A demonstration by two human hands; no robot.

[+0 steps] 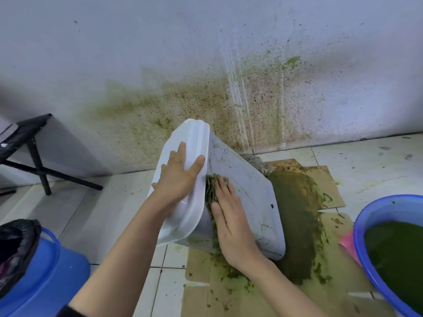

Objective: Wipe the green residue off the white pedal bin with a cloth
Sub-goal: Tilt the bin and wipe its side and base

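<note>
The white pedal bin point(251, 191) lies tipped on its side on cardboard, lid end toward the left. My left hand point(177, 177) rests flat on the white lid point(196, 143), fingers spread, holding it steady. My right hand point(231, 223) presses a green-soaked cloth point(211, 186) against the bin's side wall next to the lid. Most of the cloth is hidden under the palm. Thin green smears remain on the bin's wall.
Flattened cardboard point(329, 179) with a thick green patch point(297, 213) lies under and to the right of the bin. A blue basin point(366, 225) of green liquid stands at right. A blue bucket point(45, 271) with a black bag sits at left, a black stool point(34, 156) behind it. The wall point(206, 99) is splattered green.
</note>
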